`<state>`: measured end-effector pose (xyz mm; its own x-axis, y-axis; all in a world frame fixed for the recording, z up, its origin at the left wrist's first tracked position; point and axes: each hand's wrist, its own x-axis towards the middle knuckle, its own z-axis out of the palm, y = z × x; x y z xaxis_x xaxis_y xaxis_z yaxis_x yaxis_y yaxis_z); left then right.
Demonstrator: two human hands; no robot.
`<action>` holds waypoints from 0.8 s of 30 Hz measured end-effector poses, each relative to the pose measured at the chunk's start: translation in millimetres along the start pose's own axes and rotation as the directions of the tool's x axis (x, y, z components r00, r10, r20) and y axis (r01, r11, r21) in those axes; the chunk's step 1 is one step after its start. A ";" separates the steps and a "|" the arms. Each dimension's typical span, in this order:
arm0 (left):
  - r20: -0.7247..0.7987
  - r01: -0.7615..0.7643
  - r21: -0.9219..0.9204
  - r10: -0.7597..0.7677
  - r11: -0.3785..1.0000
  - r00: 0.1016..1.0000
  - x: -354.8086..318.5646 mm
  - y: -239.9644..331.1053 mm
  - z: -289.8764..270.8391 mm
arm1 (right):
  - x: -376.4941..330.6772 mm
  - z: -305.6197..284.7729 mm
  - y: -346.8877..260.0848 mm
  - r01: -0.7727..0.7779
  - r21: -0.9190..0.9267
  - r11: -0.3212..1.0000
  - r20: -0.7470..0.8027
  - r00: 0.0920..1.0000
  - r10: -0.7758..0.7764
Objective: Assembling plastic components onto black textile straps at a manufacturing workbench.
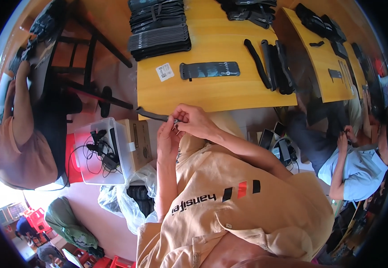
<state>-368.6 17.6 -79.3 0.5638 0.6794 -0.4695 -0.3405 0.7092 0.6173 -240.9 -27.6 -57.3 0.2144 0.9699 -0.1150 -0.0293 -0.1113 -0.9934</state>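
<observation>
Both hands pinch one black strap at the table's near edge.

Left hand (pixel 168 139) and right hand (pixel 193 120) close fingertips on the strap (pixel 151 115) end, its length jutting left off the table (pixel 212 96); seemingly fitting or checking its tip, calling for steady fingertip work.

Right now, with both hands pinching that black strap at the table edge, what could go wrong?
1. The black strap hangs past the edge of the yellow table; if the grip of the right hand or left hand loosens, it may drop toward the clear plastic bin.
2. A tug could swing it off the edge.
</observation>
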 end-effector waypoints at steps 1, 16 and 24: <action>0.062 0.015 0.037 -0.017 0.999 0.998 0.3 -1.6 -0.3 | -5.4 -2.3 -1.5 -0.007 0.002 1.000 0.015 1.000 0.007; -0.014 -0.161 0.194 0.166 0.968 0.986 -8.7 6.8 28.7 | -44.1 -34.3 -34.2 0.314 -0.327 0.891 -0.012 0.942 -0.337; 0.086 -0.130 0.078 0.124 0.988 0.989 -23.6 12.7 48.0 | -44.5 -44.8 -45.7 0.276 -0.159 0.948 -0.077 0.954 -0.291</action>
<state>-350.1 1.5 -30.1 0.5804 0.7430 -0.3334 -0.3515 0.5978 0.7205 -205.4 -75.4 -7.0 0.2879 0.9408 0.1788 0.1862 0.1282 -0.9741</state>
